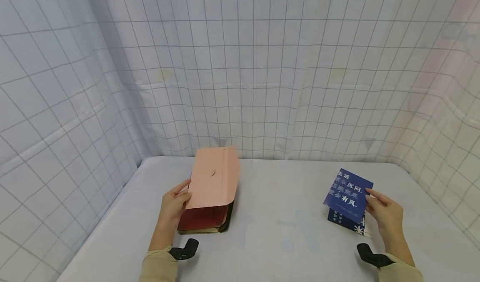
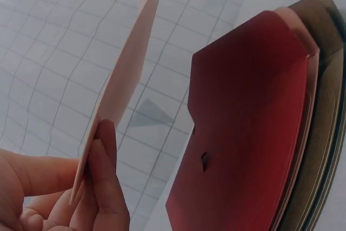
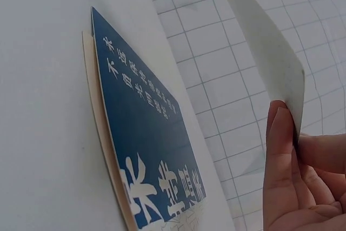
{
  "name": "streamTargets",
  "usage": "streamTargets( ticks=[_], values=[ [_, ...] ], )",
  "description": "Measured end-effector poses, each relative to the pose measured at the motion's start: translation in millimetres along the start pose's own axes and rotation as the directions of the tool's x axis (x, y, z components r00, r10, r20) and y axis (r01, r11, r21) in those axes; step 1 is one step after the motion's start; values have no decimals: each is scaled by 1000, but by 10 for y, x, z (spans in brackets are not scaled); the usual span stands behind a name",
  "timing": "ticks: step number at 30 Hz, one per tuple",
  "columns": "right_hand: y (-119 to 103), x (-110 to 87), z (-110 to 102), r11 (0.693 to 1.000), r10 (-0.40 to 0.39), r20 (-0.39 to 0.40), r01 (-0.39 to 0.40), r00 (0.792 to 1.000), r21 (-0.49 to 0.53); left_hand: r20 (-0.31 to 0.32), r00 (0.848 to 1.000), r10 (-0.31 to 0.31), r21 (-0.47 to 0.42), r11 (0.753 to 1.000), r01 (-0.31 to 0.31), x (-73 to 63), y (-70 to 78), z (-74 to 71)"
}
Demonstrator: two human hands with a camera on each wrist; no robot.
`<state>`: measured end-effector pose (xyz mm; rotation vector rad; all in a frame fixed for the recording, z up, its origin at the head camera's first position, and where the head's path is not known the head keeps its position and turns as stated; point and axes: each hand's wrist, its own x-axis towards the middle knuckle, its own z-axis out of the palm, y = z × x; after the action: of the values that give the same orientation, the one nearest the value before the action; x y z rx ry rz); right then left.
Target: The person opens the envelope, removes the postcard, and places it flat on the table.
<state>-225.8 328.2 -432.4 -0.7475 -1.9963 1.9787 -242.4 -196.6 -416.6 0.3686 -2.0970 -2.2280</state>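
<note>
My left hand (image 1: 175,205) pinches the left edge of a pink envelope (image 1: 210,178), raised and tilted over a stack of envelopes. Topmost in that stack, a red envelope (image 2: 243,117) shows its slit, with pink, brown and dark green edges beneath it in the left wrist view. On the right, a blue card (image 1: 348,194) with white characters is pinched at its right edge by my right hand (image 1: 386,215); its pale back (image 3: 270,47) faces the right wrist camera. Below it lies a dark blue card (image 3: 146,123) with white lettering, on top of another pale-edged card.
A white-covered table (image 1: 277,215) carries both piles, with a wide gap between them. Grid-patterned white curtains (image 1: 262,65) close off the back and both sides. Black straps with camera mounts (image 1: 183,250) sit on both wrists.
</note>
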Motion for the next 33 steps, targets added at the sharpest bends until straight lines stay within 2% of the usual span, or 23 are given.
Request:
streamTargets(
  ticks=[6, 10, 21, 33],
  values=[
    [22, -11, -58, 1000, 15, 8, -15, 1000, 16, 25, 1000, -15, 0, 1000, 15, -1, -11, -159],
    [51, -7, -96, 999, 38, 5, -38, 999, 15, 17, 999, -35, 3, 999, 35, 2, -31, -240],
    [70, 65, -176, 999, 36, 25, -36, 999, 9, -1, 998, -67, 42, 997, 67, 1, 0, -439],
    [167, 159, -266, 999, 50, 106, -48, 993, -24, 16, 996, -88, 100, 991, 86, -1, -33, -472]
  ],
)
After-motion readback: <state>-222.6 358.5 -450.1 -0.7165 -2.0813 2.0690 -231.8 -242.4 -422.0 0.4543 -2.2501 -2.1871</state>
